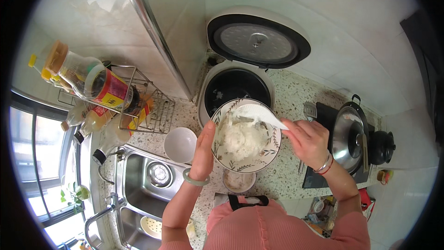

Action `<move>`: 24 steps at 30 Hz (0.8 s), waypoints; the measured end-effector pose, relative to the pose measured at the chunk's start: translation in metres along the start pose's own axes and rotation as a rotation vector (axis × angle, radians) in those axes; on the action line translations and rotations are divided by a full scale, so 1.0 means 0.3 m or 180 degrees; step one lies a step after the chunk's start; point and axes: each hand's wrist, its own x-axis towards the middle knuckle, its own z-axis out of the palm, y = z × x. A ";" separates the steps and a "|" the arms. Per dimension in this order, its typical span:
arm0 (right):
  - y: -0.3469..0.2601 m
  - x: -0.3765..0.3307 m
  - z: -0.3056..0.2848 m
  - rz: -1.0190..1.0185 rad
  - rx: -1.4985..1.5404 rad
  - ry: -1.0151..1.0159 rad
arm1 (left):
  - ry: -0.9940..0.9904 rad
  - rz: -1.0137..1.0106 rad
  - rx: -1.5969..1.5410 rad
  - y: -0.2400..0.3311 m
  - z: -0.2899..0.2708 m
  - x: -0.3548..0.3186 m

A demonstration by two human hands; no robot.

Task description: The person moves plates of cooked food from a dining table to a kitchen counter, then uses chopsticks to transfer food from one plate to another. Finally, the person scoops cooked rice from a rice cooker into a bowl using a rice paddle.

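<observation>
My left hand (pixel 204 150) grips the left side of a white bowl with a leaf pattern (pixel 243 168), its other fingers hidden beneath. White cooked rice (pixel 243 140) is heaped inside. In my right hand (pixel 309 141) is the handle of a white rice paddle (pixel 263 113), whose blade rests over the rice at the bowl's far side. Just beyond the bowl stands a rice cooker (pixel 202 106) with its lid (pixel 256 41) raised. A few rice bits cling to its dark inner pot (pixel 226 83). A smaller bowl (pixel 239 187) with rice sits nearer me, partly covered by the held bowl.
An empty white bowl (pixel 180 145) stands on the speckled counter (pixel 289 180), left of my left hand. A double steel sink (pixel 138 183) lies at the left, below a wire rack (pixel 155 109) with bottles. On the right, a lidded wok (pixel 348 134) and a black pot (pixel 382 147) occupy the stove.
</observation>
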 end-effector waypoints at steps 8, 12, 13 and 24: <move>-0.089 -0.043 -0.024 -0.0184 0.0182 -0.0513 | 0.0104 0.0225 0.0152 -0.040 -0.002 -0.003; -0.111 -0.076 -0.013 -0.0400 0.0081 -0.0678 | 0.0290 0.0116 -0.0164 -0.039 0.004 -0.021; -0.108 -0.078 -0.019 -0.0416 0.0061 -0.0725 | 0.0327 0.0129 -0.0159 -0.042 0.001 -0.024; 0.083 0.121 0.152 -0.0003 -0.0579 -0.0687 | -0.0476 -0.0198 0.0510 -0.046 -0.039 -0.067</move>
